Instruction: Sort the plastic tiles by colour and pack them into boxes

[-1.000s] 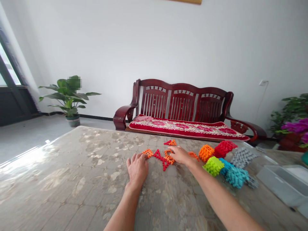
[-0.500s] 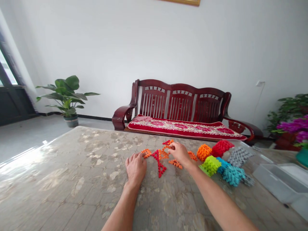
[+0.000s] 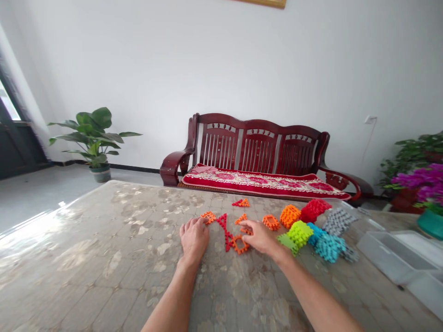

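Observation:
My left hand (image 3: 194,237) lies flat on the table, fingertips beside an orange square piece (image 3: 208,217). Right of that piece, red triangular pieces (image 3: 223,222) form a slanting line. An orange square frame (image 3: 240,245) sits against their lower end. My right hand (image 3: 258,234) is bent over the table, its fingers over or on an orange piece that they partly cover; its grip is hard to make out. An orange triangle (image 3: 241,218) lies just beyond those fingertips. Farther back are a small red piece (image 3: 237,203) and an orange one (image 3: 245,203), side by side.
Orange pieces (image 3: 271,222) lie right of my right hand. Stacks of orange (image 3: 290,216), red (image 3: 314,210), lime (image 3: 300,234), blue (image 3: 329,247) and grey (image 3: 339,221) pieces stand farther right, near clear plastic boxes (image 3: 394,256). A wooden bench (image 3: 259,143) is behind the patterned table (image 3: 121,258).
My right hand has moved slightly nearer to me. An orange square frame now shows beside the lower red piece. My left hand keeps its place; the view has shifted slightly.

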`<move>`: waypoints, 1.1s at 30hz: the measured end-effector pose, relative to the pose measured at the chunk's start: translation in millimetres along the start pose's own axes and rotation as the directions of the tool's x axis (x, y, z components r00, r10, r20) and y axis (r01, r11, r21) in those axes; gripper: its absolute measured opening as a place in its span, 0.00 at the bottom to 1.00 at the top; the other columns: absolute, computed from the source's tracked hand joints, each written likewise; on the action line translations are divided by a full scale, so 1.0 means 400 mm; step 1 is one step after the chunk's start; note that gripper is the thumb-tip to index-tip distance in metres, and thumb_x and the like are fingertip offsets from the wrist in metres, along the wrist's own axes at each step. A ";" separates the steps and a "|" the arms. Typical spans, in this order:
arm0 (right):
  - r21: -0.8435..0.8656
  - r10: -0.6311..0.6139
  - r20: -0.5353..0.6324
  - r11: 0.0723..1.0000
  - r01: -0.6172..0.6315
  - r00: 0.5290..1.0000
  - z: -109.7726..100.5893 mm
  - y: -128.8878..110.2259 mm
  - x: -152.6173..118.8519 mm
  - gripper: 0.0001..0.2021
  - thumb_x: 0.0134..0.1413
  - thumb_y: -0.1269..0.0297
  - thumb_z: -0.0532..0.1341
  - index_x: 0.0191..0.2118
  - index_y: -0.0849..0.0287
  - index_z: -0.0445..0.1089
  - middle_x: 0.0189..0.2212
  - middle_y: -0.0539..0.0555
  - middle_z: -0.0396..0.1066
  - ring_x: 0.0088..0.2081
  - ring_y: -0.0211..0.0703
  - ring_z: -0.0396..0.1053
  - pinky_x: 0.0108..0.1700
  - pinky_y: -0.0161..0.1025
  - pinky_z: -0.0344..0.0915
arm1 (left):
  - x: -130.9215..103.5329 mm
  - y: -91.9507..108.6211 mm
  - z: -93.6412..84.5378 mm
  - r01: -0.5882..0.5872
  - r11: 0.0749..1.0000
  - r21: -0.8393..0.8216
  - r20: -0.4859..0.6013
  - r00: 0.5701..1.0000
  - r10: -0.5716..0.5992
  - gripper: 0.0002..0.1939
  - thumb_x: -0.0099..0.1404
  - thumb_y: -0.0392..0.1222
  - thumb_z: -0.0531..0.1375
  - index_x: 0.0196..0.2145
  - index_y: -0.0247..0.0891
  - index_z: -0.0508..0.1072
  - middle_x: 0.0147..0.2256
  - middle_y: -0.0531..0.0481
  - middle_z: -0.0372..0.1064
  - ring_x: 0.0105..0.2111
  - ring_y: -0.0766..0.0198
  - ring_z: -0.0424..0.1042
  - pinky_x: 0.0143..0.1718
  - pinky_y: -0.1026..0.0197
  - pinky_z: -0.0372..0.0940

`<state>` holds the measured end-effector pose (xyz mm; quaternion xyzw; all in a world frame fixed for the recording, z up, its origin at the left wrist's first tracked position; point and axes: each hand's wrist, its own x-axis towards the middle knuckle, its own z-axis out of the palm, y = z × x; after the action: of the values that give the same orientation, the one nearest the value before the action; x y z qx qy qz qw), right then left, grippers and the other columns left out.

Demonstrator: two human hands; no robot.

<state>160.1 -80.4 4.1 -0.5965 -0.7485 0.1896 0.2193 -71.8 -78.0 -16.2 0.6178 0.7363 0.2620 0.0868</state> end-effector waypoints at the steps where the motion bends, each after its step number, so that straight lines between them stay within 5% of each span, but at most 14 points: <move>1: -0.045 -0.074 0.058 0.996 0.077 0.996 -0.008 -0.006 -0.006 0.27 0.42 0.66 0.64 0.53 0.51 0.71 0.48 0.52 0.74 0.49 0.46 0.69 0.50 0.40 0.64 | -0.001 0.000 -0.001 -0.001 1.000 0.001 0.000 1.000 0.001 0.19 0.61 0.36 0.52 0.46 0.47 0.76 0.51 0.48 0.72 0.55 0.56 0.65 0.60 0.50 0.48; 4: -0.150 -0.221 0.227 0.954 0.258 0.949 -0.031 -0.019 -0.018 0.35 0.38 0.63 0.67 0.58 0.48 0.67 0.57 0.52 0.68 0.57 0.50 0.62 0.57 0.44 0.58 | -0.002 0.002 -0.005 -0.011 1.000 0.002 0.003 1.000 0.011 0.19 0.61 0.35 0.52 0.46 0.46 0.76 0.51 0.49 0.72 0.54 0.56 0.65 0.60 0.51 0.48; 7: -0.201 -0.275 0.285 0.919 0.338 0.918 -0.042 -0.023 -0.021 0.33 0.41 0.61 0.66 0.58 0.46 0.67 0.55 0.50 0.69 0.57 0.51 0.60 0.58 0.45 0.56 | -0.003 0.004 -0.008 -0.014 1.000 0.001 0.001 1.000 0.014 0.19 0.61 0.35 0.52 0.46 0.47 0.76 0.50 0.49 0.72 0.54 0.57 0.65 0.59 0.51 0.49; 12: -0.312 -0.362 0.208 0.856 0.412 0.909 -0.025 -0.034 -0.028 0.21 0.48 0.59 0.65 0.51 0.50 0.71 0.46 0.52 0.74 0.50 0.48 0.66 0.52 0.43 0.60 | -0.002 0.004 -0.010 -0.015 1.000 0.014 -0.006 1.000 0.015 0.19 0.61 0.35 0.52 0.46 0.46 0.76 0.50 0.48 0.73 0.53 0.55 0.66 0.58 0.50 0.51; 17: -0.448 -0.382 0.103 0.807 0.386 0.918 -0.013 -0.046 -0.047 0.20 0.51 0.58 0.63 0.50 0.54 0.71 0.43 0.56 0.76 0.46 0.50 0.68 0.50 0.43 0.60 | 0.000 0.000 -0.007 -0.025 1.000 0.014 -0.007 1.000 0.025 0.19 0.61 0.36 0.51 0.46 0.46 0.76 0.50 0.48 0.73 0.53 0.55 0.67 0.58 0.51 0.52; 19: -0.473 -0.346 0.021 0.823 0.314 0.938 -0.033 -0.043 -0.047 0.21 0.52 0.56 0.62 0.52 0.54 0.70 0.41 0.57 0.76 0.46 0.49 0.69 0.49 0.41 0.61 | 0.001 -0.001 -0.006 -0.019 1.000 0.015 -0.004 1.000 0.019 0.19 0.61 0.36 0.52 0.46 0.46 0.76 0.50 0.47 0.73 0.53 0.55 0.67 0.58 0.51 0.52; 22: -0.517 -0.148 -0.173 0.855 0.038 0.974 -0.093 -0.024 -0.030 0.24 0.55 0.52 0.59 0.56 0.54 0.67 0.39 0.58 0.77 0.43 0.49 0.72 0.46 0.40 0.63 | 0.003 -0.003 -0.004 -0.017 1.000 0.013 -0.001 1.000 0.017 0.19 0.61 0.36 0.52 0.46 0.47 0.76 0.50 0.48 0.73 0.54 0.55 0.66 0.58 0.51 0.52; 26: -0.548 0.153 -0.312 0.777 -0.309 0.938 -0.175 0.017 0.006 0.26 0.57 0.51 0.56 0.58 0.58 0.65 0.38 0.62 0.77 0.41 0.53 0.74 0.42 0.43 0.64 | 0.004 -0.005 -0.001 -0.018 1.000 0.006 0.004 1.000 0.018 0.19 0.61 0.37 0.52 0.45 0.47 0.76 0.51 0.49 0.72 0.53 0.55 0.67 0.58 0.52 0.52; 33: -0.612 0.230 -0.284 0.704 -0.361 0.931 -0.180 0.047 0.020 0.24 0.56 0.56 0.55 0.55 0.64 0.67 0.36 0.68 0.76 0.41 0.58 0.74 0.40 0.46 0.64 | 0.004 -0.004 -0.002 -0.019 1.000 0.001 0.002 1.000 0.019 0.19 0.61 0.37 0.51 0.46 0.46 0.76 0.51 0.48 0.72 0.54 0.55 0.66 0.58 0.52 0.51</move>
<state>213.8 -66.9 54.5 -0.7624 -0.6372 -0.1078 0.0323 -74.0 -76.8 -16.1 0.6249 0.7306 0.2618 0.0848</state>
